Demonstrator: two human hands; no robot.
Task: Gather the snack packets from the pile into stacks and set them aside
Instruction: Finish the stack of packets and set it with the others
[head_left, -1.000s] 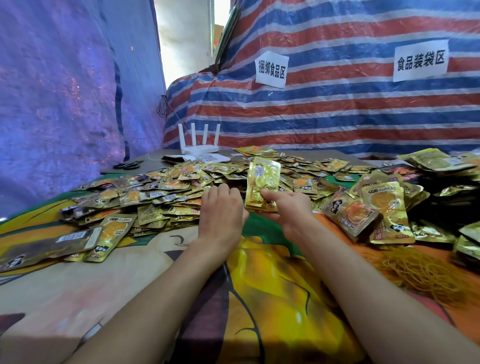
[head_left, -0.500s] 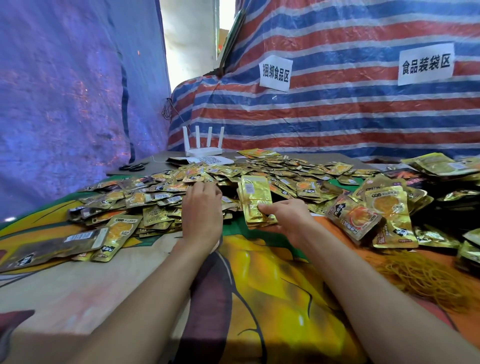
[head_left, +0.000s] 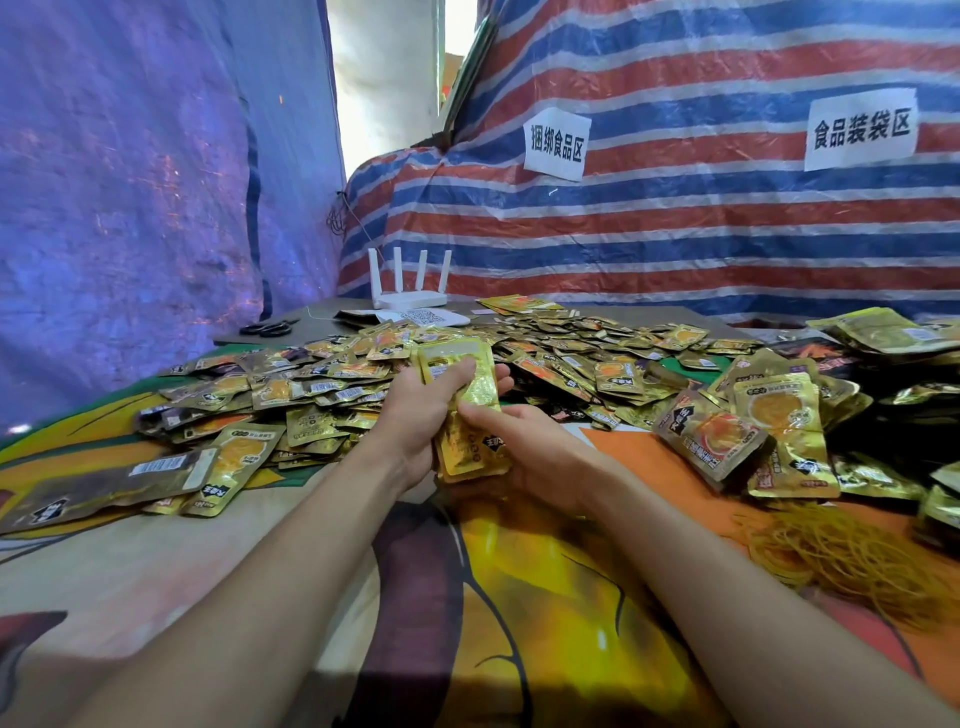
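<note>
A small stack of gold snack packets (head_left: 470, 415) stands on end at the near edge of the pile, held between both hands. My left hand (head_left: 421, 410) wraps its fingers over the stack's left side and front. My right hand (head_left: 524, 452) grips the stack's lower right edge, thumb on its face. Behind and to both sides spreads the loose pile of gold packets (head_left: 322, 384). More packets (head_left: 753, 426) lie heaped at the right.
A tangle of yellow rubber bands (head_left: 852, 556) lies at the right on the colourful tablecloth (head_left: 519, 597). A white router (head_left: 410, 291) and black scissors (head_left: 267, 328) sit at the back. Striped tarps wall in the table behind and left.
My left hand left the pile and came across to clasp the packets my right hand was holding. Both hands now hold the stack upright, closer to me.
</note>
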